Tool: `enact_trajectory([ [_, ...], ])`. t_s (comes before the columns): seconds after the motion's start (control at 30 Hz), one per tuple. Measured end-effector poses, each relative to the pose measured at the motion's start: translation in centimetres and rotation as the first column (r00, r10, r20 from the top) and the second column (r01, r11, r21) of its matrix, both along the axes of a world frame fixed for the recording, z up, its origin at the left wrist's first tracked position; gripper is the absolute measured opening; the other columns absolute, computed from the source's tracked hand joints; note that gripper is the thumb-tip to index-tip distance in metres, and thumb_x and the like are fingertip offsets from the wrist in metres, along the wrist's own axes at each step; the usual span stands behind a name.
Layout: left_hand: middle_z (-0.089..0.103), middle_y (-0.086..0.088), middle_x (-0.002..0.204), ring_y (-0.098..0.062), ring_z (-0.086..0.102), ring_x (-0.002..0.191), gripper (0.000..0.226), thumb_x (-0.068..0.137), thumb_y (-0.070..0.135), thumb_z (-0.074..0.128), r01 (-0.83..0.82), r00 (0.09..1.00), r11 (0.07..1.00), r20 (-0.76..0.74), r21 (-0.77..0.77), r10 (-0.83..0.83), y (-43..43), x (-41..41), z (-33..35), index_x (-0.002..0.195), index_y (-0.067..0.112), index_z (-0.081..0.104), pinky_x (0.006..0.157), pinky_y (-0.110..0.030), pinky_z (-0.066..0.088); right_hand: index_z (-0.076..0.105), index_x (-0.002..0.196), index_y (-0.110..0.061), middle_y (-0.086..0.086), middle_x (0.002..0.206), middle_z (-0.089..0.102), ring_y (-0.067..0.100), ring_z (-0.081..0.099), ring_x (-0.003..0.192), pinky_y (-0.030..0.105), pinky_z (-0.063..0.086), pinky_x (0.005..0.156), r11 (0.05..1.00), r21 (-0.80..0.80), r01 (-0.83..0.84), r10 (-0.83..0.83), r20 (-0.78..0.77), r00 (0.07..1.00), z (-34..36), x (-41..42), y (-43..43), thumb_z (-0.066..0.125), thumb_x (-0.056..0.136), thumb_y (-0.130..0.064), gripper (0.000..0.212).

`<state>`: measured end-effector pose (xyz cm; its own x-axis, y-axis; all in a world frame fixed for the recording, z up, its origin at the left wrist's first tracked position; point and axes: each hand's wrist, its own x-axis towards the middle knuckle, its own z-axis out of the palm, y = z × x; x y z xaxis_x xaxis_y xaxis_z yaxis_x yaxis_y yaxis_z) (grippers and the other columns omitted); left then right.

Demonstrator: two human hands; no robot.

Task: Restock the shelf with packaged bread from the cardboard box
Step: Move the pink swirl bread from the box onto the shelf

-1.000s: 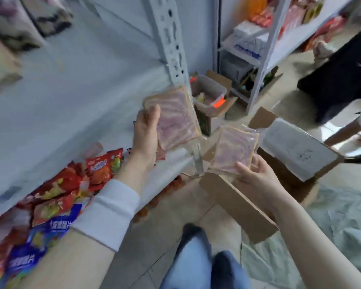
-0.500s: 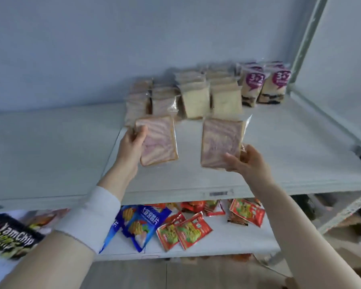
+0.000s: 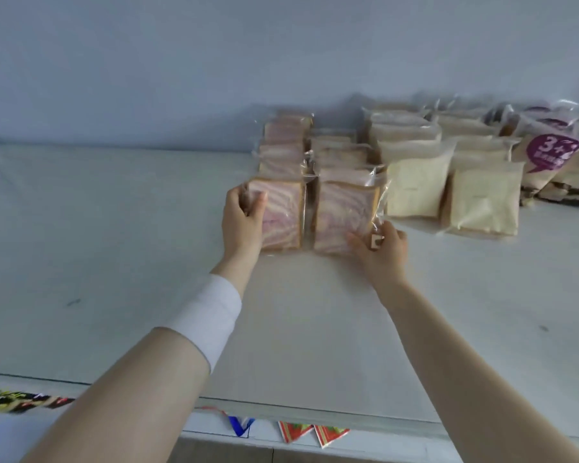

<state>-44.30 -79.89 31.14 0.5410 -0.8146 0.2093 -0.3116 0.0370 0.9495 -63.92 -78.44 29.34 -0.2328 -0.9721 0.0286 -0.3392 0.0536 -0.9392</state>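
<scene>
My left hand (image 3: 243,217) grips a clear pack of pink-marbled bread (image 3: 283,217) by its left edge, standing it upright at the front of a row of the same packs (image 3: 283,145) on the white shelf (image 3: 114,262). My right hand (image 3: 380,248) holds a second marbled pack (image 3: 341,215) at its lower right corner, upright in front of the neighbouring row (image 3: 340,155). The two packs stand side by side, almost touching. The cardboard box is out of view.
Rows of pale plain bread packs (image 3: 415,188) stand to the right, then purple-labelled bags (image 3: 549,152) at the far right. The shelf's front edge (image 3: 315,412) runs below my arms. Snack packets (image 3: 311,432) peek out from the shelf underneath.
Both hands have carried the marbled packs from mid-air in front of the shelf forward and down against the fronts of the two rows. The camera has moved closer to the shelf.
</scene>
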Motion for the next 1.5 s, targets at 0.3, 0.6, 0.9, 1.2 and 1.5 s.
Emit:
enact_trajectory([
  [0.3, 0.049, -0.006, 0.103, -0.030, 0.053, 0.098, 0.037, 0.084, 0.014, 0.064, -0.033, 0.991, 0.992, 0.122, -0.124, 0.048, -2.6, -1.3, -0.3, 0.117, 0.001, 0.052, 0.091, -0.038, 0.044, 0.047, 0.123, -0.004, 0.014, 0.117, 0.054, 0.033, 0.043, 0.111, 0.025, 0.027, 0.086, 0.966, -0.233, 0.114, -0.181, -0.293, 0.939, -0.9, 1.1, -1.3, 0.070, 0.080, -0.018, 0.051],
  [0.6, 0.044, -0.017, 0.136, -0.032, 0.039, 0.128, 0.057, 0.085, 0.020, 0.061, 0.049, 0.912, 0.999, 0.408, 0.008, -0.048, 2.5, -0.6, -0.3, 0.134, 0.003, 0.040, 0.102, -0.037, 0.029, 0.001, 0.148, -0.007, 0.016, 0.149, 0.024, 0.033, 0.020, 0.136, 0.035, 0.015, 0.111, 0.998, -0.018, 0.067, -0.067, -0.513, 0.856, 0.1, 1.2, 3.1, 0.061, 0.087, -0.030, 0.089],
  [0.9, 0.039, -0.012, 0.142, -0.024, 0.031, 0.135, 0.047, 0.089, 0.016, 0.044, 0.638, 0.132, 0.738, 0.913, 0.220, -0.386, 11.1, -15.0, 2.8, 0.135, 0.007, 0.039, 0.107, -0.038, 0.019, 0.015, 0.147, -0.013, 0.014, 0.154, 0.016, 0.032, 0.007, 0.144, 0.044, 0.008, 0.118, 0.965, 0.146, 0.217, 0.016, -0.862, 0.506, 1.5, -10.0, 16.1, 0.045, 0.095, -0.033, 0.064],
  [1.2, 0.047, -0.014, 0.132, -0.031, 0.040, 0.124, 0.035, 0.092, 0.019, 0.039, 0.759, -0.385, 0.413, 0.858, 0.504, -0.339, 26.8, -41.9, -0.9, 0.124, 0.009, 0.046, 0.100, -0.042, 0.031, 0.026, 0.143, -0.013, 0.015, 0.148, 0.030, 0.035, 0.016, 0.141, 0.052, 0.016, 0.115, 0.735, 0.296, 0.611, 0.072, -0.929, 0.364, -1.2, -32.8, 38.4, 0.044, 0.093, -0.027, 0.055],
  [1.5, 0.049, -0.014, 0.130, -0.031, 0.041, 0.124, 0.033, 0.092, 0.025, 0.043, 0.623, -0.702, 0.171, 0.642, 0.763, -0.308, 36.6, -56.8, -12.7, 0.121, 0.009, 0.045, 0.100, -0.043, 0.032, 0.038, 0.137, -0.015, 0.012, 0.146, 0.036, 0.034, 0.017, 0.141, 0.053, 0.014, 0.114, 0.358, 0.547, 0.757, 0.078, -0.825, 0.559, -11.5, -45.3, 52.8, 0.040, 0.094, -0.026, 0.044],
])
